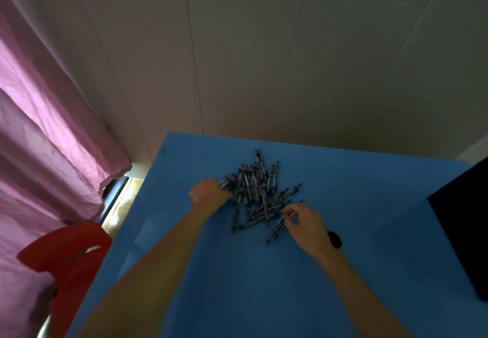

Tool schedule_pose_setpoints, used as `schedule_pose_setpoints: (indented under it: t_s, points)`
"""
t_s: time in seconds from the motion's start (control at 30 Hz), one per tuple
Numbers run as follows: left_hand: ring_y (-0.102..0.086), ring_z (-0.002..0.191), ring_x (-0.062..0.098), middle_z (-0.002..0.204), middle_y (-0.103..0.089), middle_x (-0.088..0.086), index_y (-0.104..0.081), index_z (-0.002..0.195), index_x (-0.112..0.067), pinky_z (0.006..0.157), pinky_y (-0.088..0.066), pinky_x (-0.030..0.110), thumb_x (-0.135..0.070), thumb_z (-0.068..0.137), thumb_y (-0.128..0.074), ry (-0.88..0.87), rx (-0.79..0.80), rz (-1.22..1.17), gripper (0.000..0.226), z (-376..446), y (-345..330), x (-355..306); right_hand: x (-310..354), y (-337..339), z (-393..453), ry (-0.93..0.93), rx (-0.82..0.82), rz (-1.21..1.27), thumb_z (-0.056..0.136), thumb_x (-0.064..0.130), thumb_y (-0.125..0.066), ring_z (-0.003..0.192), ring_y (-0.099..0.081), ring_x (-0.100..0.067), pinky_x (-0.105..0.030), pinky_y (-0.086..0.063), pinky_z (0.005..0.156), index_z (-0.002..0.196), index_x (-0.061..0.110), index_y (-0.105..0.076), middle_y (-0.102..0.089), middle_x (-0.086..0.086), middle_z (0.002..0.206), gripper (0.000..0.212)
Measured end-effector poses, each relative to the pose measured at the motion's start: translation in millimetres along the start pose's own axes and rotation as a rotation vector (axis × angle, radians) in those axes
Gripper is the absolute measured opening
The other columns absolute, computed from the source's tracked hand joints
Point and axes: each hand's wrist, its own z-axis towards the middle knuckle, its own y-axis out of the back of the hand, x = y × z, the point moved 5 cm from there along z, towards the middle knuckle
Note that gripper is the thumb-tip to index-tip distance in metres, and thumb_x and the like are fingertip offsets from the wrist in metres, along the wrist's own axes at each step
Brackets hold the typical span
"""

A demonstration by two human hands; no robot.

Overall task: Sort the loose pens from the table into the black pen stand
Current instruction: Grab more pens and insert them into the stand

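A heap of several dark pens point(260, 192) lies on the blue table point(237, 285), toward its far middle. My left hand point(210, 191) is at the heap's left edge, fingers curled round a pen or two that stick out past the knuckles. My right hand point(303, 223) is at the heap's near right side, its fingertips pinching a pen. A small round black thing point(334, 239) shows just behind my right wrist, mostly hidden; whether it is the pen stand I cannot tell.
A large dark object point(464, 232) stands at the table's right edge. A red plastic chair point(68, 261) is left of the table, beside a pink curtain point(39, 126). A pale panelled wall rises behind the table.
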Motion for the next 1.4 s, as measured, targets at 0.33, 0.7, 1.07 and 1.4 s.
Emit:
schedule_pose_setpoints:
  t_s: [0.33,0.7,1.07,1.4]
  points:
    - [-0.035,0.058,0.017,0.061,-0.040,0.005,-0.039,0.068,-0.011,0.056,-0.031,0.034,-0.011,0.089,-0.065,-0.026,-0.357,-0.949,0.033,-26.4,-10.8,51.8,13.0,-7.1,-3.8,0.024,-0.002,0.015,0.095,0.013,-0.063,0.091,-0.059,-0.006,-0.019,-0.050,0.082,0.110,0.019,-0.069,-0.063,0.006,0.107,0.017]
    - [-0.032,0.058,0.011,0.059,-0.035,0.002,-0.034,0.065,-0.015,0.056,-0.029,0.030,-0.034,0.092,-0.070,-0.020,-0.438,-1.051,0.049,-47.3,-24.0,63.6,21.8,-14.7,-10.4,0.046,-0.002,-0.014,0.094,0.013,-0.063,0.083,-0.061,-0.008,-0.027,-0.054,0.076,0.105,0.023,-0.069,-0.062,0.004,0.098,0.017]
    - [-0.043,0.062,0.016,0.062,-0.046,0.010,-0.047,0.065,-0.010,0.060,-0.037,0.034,-0.030,0.096,-0.064,0.012,-0.365,-1.012,0.041,-49.3,-23.7,64.7,28.0,-10.8,-14.3,0.063,-0.008,-0.036,0.094,0.013,-0.063,0.084,-0.059,-0.004,-0.020,-0.050,0.076,0.107,0.023,-0.070,-0.062,0.007,0.100,0.018]
    - [-0.073,0.067,0.024,0.061,-0.064,0.004,-0.061,0.074,-0.010,0.054,-0.050,0.030,-0.021,0.093,-0.064,-0.144,-0.071,-0.773,0.022,-69.9,19.1,32.7,57.0,15.2,-11.0,0.089,-0.045,-0.009,0.097,0.015,-0.061,0.088,-0.060,-0.004,-0.028,-0.055,0.086,0.110,0.020,-0.068,-0.066,0.005,0.108,0.016]
